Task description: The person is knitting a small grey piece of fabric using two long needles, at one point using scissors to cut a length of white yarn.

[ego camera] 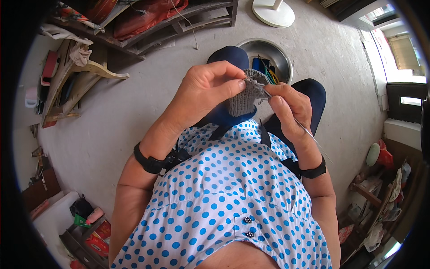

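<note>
A grey ribbed knitted piece point(242, 101) with a dark blue edge at its lower end hangs between my hands, above my lap. My left hand point(215, 82) pinches its upper edge between thumb and fingertips. In my right hand point(291, 106) is a thin metal knitting needle point(308, 131), whose long end sticks out past the wrist toward the lower right. The needle's other end meets the stitches near my left fingertips. A small loop of grey yarn shows below the right fingertips. The exact path of the working yarn is too small to tell.
On the floor beyond my knees stands a metal basin point(284, 55) holding blue, green and yellow items. Farther off is a round white stand base point(273, 13). A wooden rack point(188, 23) bears a red bag point(144, 20); a wooden stand point(97, 69) is at left, cluttered shelves point(369, 198) at right.
</note>
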Demonstrator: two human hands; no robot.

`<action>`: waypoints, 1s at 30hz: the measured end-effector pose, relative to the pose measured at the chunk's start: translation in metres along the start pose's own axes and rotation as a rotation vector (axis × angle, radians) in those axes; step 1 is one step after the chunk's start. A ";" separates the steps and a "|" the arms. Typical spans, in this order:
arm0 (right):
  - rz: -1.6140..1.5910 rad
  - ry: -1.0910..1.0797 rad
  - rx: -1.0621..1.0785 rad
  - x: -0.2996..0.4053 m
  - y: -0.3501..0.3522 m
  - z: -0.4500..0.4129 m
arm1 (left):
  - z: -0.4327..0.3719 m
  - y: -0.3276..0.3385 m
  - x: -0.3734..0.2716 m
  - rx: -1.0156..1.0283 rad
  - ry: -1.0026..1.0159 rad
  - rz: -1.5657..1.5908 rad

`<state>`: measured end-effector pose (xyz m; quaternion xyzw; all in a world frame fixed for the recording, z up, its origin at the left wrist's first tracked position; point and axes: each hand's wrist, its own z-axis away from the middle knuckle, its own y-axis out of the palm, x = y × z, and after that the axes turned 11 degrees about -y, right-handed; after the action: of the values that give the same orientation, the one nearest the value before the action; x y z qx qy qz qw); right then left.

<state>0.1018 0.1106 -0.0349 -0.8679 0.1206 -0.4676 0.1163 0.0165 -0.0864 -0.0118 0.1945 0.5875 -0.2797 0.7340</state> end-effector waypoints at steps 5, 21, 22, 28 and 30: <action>0.009 0.024 0.023 -0.001 -0.002 0.001 | -0.001 -0.001 0.001 -0.002 -0.014 0.020; 0.245 -0.042 -0.042 0.002 0.013 0.001 | 0.000 0.012 0.006 -0.091 -0.042 0.141; 0.277 -0.097 -0.060 0.001 0.014 0.000 | 0.001 0.014 0.006 -0.082 -0.049 0.129; 0.412 -0.004 0.058 0.001 0.004 -0.009 | 0.003 0.012 0.000 -0.038 -0.081 0.067; 0.377 -0.025 0.074 -0.003 0.006 -0.015 | 0.004 0.013 -0.002 -0.010 -0.083 0.047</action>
<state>0.0870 0.1049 -0.0313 -0.8308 0.2621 -0.4310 0.2351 0.0274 -0.0780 -0.0100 0.1930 0.5532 -0.2673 0.7651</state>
